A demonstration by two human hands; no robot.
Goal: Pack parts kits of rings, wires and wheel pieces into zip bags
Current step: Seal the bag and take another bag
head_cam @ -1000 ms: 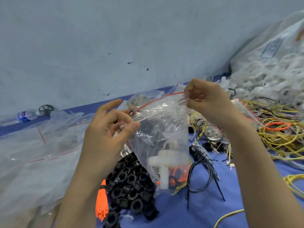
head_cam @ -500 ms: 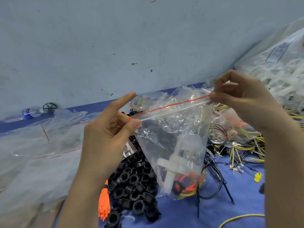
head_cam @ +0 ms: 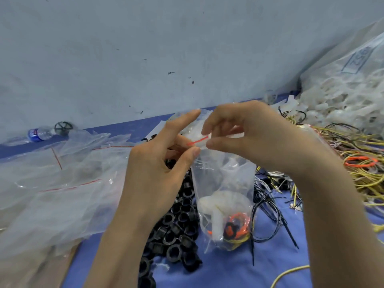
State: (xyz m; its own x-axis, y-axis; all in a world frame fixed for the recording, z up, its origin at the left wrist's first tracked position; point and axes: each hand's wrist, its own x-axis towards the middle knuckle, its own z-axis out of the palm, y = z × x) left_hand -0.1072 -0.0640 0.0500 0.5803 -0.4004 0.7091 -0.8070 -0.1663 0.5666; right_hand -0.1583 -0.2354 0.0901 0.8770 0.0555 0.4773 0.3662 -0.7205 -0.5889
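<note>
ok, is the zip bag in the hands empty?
No: the zip bag has a white wheel piece, an orange loop and yellow wire sitting at its bottom.

Right hand [head_cam: 255, 138] now lies just beside the left hand [head_cam: 158, 169] at the mouth of the zip bag [head_cam: 226, 183]; half a second earlier the two held its top corners well apart. The red seal line [head_cam: 197, 140], earlier stretched across the full width, shows only as a short piece between the fingertips. The bag hangs narrower and gathered beneath them. The seal is possibly pressed closed, though motion blur obscures it.
</note>
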